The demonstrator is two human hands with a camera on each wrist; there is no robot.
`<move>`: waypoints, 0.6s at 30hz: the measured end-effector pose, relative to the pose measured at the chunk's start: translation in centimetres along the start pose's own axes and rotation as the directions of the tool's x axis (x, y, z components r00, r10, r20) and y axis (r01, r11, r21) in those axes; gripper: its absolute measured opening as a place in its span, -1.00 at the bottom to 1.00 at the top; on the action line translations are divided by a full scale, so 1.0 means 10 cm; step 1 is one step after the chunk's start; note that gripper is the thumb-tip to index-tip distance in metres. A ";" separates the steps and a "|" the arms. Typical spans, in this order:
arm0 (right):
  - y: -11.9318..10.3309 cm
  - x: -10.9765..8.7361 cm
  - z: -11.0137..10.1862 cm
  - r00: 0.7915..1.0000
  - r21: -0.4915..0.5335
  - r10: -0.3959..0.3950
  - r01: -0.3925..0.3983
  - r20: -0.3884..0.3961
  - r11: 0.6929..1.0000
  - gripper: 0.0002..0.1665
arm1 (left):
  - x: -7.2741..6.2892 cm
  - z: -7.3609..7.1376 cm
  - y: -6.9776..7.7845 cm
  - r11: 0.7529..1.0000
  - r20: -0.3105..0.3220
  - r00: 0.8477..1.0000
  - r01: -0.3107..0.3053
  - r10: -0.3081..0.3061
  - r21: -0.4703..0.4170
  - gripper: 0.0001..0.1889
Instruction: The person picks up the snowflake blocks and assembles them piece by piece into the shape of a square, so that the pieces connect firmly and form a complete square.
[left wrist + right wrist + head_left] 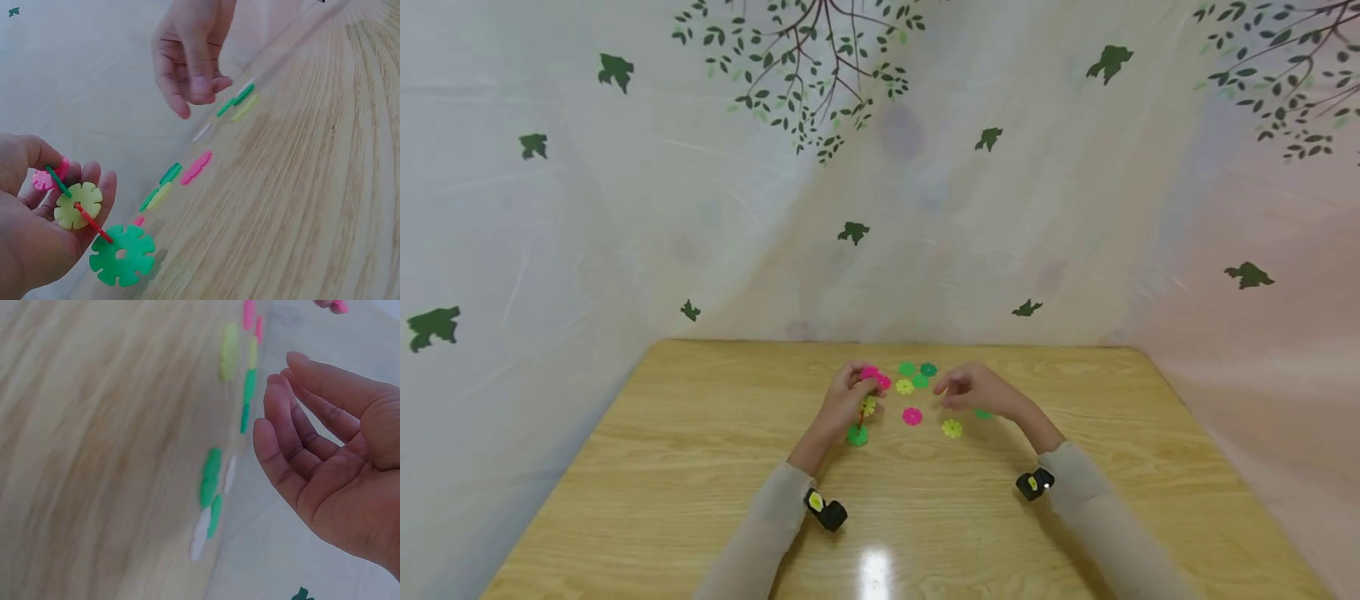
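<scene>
My left hand (842, 404) holds a chain of flower-shaped plastic discs by its upper end. Thumb and fingers pinch a pink disc (44, 180) there. Below it, a thin green piece (59, 182) seen edge-on leads to a yellow disc (89, 195) lying against the fingers. A thin red piece (94, 221) joins that one to a green disc (137, 265) at the lower end, close over the table. To the right, my right hand (981, 390) hovers above loose discs. Its fingers (281, 462) are loosely bent, with nothing between them.
Between the hands, a pink disc (912, 416), a yellow disc (904, 387) and several green ones lie flat on the wooden table (700, 467). Another yellow disc (952, 428) lies nearer, below the right hand. Behind the table's far edge hangs a printed cloth (760, 275).
</scene>
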State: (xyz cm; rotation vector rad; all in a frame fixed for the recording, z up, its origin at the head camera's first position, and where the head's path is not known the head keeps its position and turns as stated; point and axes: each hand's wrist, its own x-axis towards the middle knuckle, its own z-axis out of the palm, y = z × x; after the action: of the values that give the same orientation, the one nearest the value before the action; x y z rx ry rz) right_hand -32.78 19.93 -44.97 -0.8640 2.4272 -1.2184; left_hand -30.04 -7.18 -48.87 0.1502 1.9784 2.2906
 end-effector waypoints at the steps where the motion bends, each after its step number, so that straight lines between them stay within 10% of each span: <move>1: 0.02 -0.02 0.00 1.000 -0.023 0.006 -0.006 0.014 1.000 -0.75 | 0.00 -0.01 0.00 1.000 -0.011 1.000 -0.004 0.004 0.000 -0.74; 18: 0.15 -0.18 0.11 0.994 -0.101 0.091 -0.085 0.065 0.991 -0.79 | 0.02 -0.05 -0.04 0.995 -0.087 0.991 -0.095 0.097 0.027 -0.81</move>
State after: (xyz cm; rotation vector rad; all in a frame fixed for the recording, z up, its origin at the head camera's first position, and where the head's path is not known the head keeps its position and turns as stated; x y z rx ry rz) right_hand -31.38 21.06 -46.88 -0.8026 2.4585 -1.0288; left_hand -30.26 -7.61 -49.32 0.1517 2.0846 2.3733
